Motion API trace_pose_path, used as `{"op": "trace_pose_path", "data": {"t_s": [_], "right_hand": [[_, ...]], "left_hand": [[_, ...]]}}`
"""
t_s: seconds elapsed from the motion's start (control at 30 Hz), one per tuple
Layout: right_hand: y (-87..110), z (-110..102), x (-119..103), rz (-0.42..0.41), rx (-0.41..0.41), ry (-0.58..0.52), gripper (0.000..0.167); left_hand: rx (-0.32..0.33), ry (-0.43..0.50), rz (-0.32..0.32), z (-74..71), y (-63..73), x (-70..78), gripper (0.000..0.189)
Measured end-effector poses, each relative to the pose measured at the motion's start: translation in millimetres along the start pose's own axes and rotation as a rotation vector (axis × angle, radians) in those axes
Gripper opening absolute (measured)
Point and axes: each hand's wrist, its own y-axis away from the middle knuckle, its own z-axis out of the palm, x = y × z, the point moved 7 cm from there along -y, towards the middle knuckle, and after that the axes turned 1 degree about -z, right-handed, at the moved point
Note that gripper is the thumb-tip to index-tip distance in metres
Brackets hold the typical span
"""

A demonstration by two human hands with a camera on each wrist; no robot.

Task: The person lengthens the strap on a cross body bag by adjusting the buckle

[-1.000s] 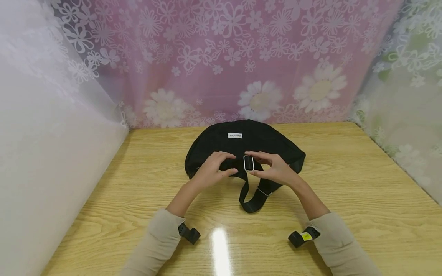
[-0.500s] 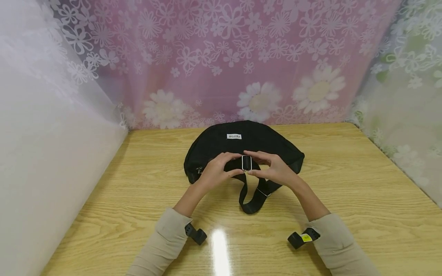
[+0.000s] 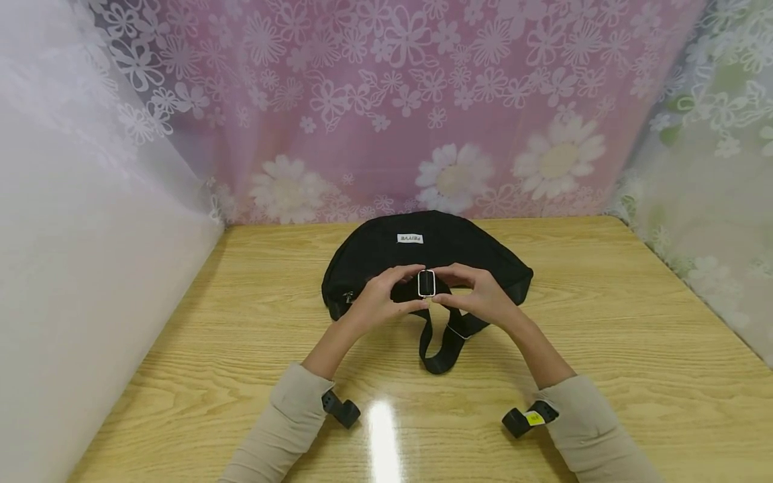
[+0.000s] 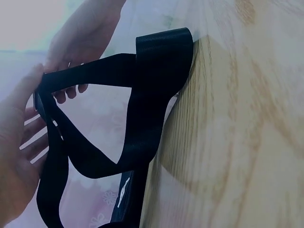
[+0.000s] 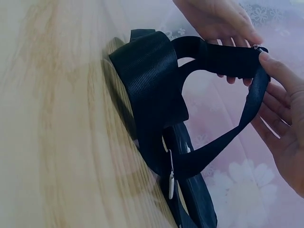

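A black waist bag (image 3: 435, 245) with a small white label lies on the table, its strap (image 3: 441, 362) looping toward me. Above the strap's loop, a silver rectangular slide buckle (image 3: 419, 283) stands upright with black webbing through it. My right hand (image 3: 480, 295) pinches the buckle between thumb and fingers at its right side. From the left, my left hand (image 3: 380, 298) pinches its upper and lower edges. The left wrist view shows the webbing (image 4: 142, 109) hanging in loops below both hands. In the right wrist view, the right thumb presses by the buckle (image 5: 259, 48).
The wooden table (image 3: 241, 376) reaches back to a pink flowered curtain (image 3: 362, 134). A pale sheet (image 3: 90, 235) closes off the left side and a flowered one (image 3: 712, 201) the right. A second metal slider (image 3: 457, 333) sits lower on the strap.
My left hand has moved right, and its fingers have come onto the buckle. The buckle has shifted slightly left. The bag stays in place.
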Motion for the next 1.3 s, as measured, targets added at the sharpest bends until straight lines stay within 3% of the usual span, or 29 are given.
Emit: {"op": "trace_pose_path", "data": {"t_s": [0.23, 0.37, 0.53, 0.8, 1.17, 1.3], "right_hand": [[-0.9, 5, 0, 0.024, -0.032, 0.014, 0.039], [-1.0, 5, 5, 0.094, -0.074, -0.006, 0.038], [0.1, 4, 16, 0.193, -0.109, -0.047, 0.03], [1.3, 0, 20, 0.232, -0.056, -0.152, 0.022], [-0.2, 1, 15, 0.23, 0.019, -0.161, 0.02], [-1.8, 2, 4, 0.244, 0.035, -0.179, 0.016]], "left_hand": [[0.021, -0.051, 0.053, -5.0, -0.3, 1.8, 0.052], [0.05, -0.03, 0.094, -10.8, 0.4, 0.7, 0.05], [0.001, 0.001, 0.098, -13.6, 1.8, -1.4, 0.055], [-0.05, -0.004, 0.171, -14.6, 3.0, 1.0, 0.054], [-0.047, 0.062, 0.202, -12.5, 2.3, 1.2, 0.054], [-0.06, 0.091, 0.205, -7.9, 2.5, 0.1, 0.055]]}}
